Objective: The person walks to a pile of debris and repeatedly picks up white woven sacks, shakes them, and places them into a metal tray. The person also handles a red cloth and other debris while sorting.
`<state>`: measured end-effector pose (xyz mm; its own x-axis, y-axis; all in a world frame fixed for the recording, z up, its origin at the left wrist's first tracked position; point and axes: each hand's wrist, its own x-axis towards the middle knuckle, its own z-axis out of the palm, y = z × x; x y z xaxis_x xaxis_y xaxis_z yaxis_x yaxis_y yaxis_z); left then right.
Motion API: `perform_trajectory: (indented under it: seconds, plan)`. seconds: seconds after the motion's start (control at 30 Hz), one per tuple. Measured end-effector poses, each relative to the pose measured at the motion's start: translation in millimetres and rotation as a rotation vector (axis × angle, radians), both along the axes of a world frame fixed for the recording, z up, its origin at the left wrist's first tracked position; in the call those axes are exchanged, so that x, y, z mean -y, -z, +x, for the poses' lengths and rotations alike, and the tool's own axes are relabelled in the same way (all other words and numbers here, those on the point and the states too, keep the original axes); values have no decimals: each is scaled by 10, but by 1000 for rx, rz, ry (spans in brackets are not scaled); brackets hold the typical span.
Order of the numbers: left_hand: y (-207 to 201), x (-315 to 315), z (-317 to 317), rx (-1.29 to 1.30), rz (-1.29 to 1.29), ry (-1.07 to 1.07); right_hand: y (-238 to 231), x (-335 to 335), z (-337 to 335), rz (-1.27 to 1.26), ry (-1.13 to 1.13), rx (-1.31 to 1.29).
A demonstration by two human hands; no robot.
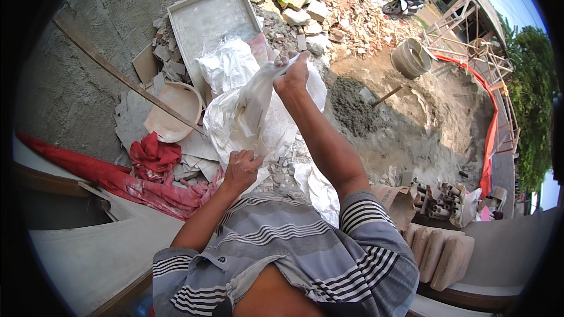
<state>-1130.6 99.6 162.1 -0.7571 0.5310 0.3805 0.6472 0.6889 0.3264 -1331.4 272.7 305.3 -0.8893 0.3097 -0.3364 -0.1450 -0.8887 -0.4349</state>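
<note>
A white plastic sack (pixel 255 108) with pale dust on it hangs between my two hands. Farther out, my right hand (pixel 292 74) is closed on the sack's upper edge and lifts it. My left hand (pixel 242 170) is nearer my body, its fingers curled at the sack's lower edge. What lies inside the sack is hidden. Just beyond it, another crumpled white sack (pixel 226 64) rests in a shallow grey rectangular tray (pixel 205 14). On the left stands a round, dusty, pale basin (pixel 174 111).
Broken bricks and rubble (pixel 335 17) are heaped at the far side. Wet mortar (pixel 352 105) lies on the right, near a bucket (pixel 411 58). A wooden pole (pixel 117 70) leans at left above red cloth (pixel 155 155). Full paper bags (pixel 440 252) stand at lower right.
</note>
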Motion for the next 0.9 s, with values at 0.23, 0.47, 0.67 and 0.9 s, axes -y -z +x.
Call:
perform_trajectory:
  seconds: [0.23,0.47,0.67,0.9]
  plan:
    - [250,579,294,20,-94,37,-143,-703,-365,92,139,90]
    - [642,1109,362,37,-173,-30,73,-1174,-429,56,121,69]
    - [687,1403,314,173,-206,-138,43,-1317,-256,24,41,21]
    - [189,534,-247,470,339,-179,-241,-439,113,-2,21,30]
